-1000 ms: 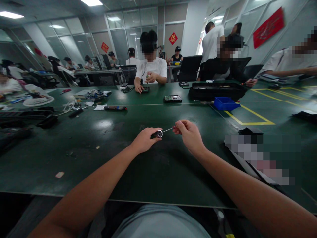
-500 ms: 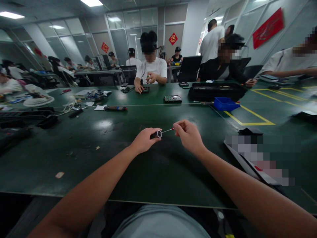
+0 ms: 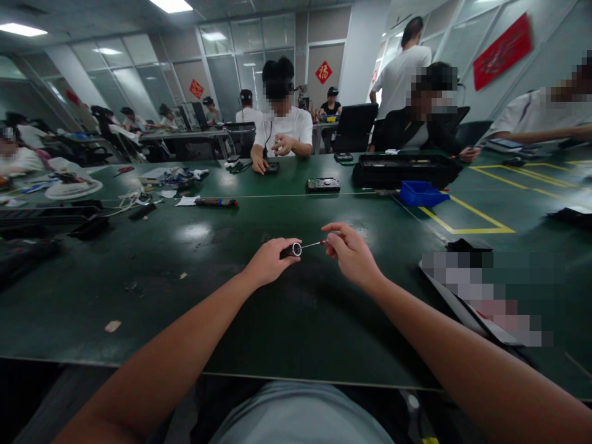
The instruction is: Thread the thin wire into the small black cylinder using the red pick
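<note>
A dark cylinder with a bright silver ring at its end [image 3: 296, 250] sits in the grasp of my left hand [image 3: 266, 264], thumb below and fingers above. Its ringed end points to the right; the rest is hidden in the palm. In my right hand [image 3: 355, 256], a thin screwdriver with a red handle [image 3: 315, 244] is pinched between thumb and fingers, with the index finger partly raised. The shaft runs left to the ringed end, and its tip meets or enters it; which of the two I cannot tell. Both hands are above the green table [image 3: 259, 327].
Ahead lie a circuit-board drive [image 3: 322, 184], a dark tool [image 3: 216, 202], a blue bin [image 3: 422, 193] and a long black housing [image 3: 407, 169]. A white fan grille [image 3: 74, 189] and cables are at left, a pale packet [image 3: 472, 302] at right. Co-workers sit across the table.
My right index finger has lifted and straightened, and more of the red handle shows. My left hand and the cylinder are nearly still. A standing person in the background has shifted right.
</note>
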{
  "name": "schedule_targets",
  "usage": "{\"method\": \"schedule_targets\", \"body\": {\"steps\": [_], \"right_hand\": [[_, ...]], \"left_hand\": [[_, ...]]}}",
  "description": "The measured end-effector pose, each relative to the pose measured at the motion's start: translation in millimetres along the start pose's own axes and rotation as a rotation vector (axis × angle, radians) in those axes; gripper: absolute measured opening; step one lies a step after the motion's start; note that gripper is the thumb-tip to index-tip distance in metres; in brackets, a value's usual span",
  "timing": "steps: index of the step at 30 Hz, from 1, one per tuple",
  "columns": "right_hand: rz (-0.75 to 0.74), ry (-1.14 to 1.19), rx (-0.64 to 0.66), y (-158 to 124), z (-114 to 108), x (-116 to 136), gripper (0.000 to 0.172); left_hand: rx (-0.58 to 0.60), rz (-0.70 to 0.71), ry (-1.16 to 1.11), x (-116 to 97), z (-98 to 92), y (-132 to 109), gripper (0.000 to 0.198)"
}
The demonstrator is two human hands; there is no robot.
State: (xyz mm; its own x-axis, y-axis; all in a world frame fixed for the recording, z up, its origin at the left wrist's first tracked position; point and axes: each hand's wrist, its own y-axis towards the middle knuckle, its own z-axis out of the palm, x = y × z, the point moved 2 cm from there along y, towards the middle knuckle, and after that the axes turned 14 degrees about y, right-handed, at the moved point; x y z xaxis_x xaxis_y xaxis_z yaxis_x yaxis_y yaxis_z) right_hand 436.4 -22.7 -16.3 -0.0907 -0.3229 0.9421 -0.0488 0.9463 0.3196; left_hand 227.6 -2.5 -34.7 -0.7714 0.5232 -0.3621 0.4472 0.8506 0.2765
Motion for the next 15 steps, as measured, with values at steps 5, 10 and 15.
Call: {"method": "schedule_targets", "body": {"steps": [5,10,15], "right_hand": [[-0.022,0.02,-0.018,-1,1,-2,0.021],[-0.053,0.199,-0.114,0,2,-1,0.02],[0.055,0.401,-0.182,8,-1,-14,0.027]], "left_hand": [[0.004,0.012,-0.008,-1,0.5,0,0.038],[-0.022,0.032,-0.019,-1,3.2,0,0.04],[-0.029,0.117,0.046,-5,1.8,2,0.041]]}}
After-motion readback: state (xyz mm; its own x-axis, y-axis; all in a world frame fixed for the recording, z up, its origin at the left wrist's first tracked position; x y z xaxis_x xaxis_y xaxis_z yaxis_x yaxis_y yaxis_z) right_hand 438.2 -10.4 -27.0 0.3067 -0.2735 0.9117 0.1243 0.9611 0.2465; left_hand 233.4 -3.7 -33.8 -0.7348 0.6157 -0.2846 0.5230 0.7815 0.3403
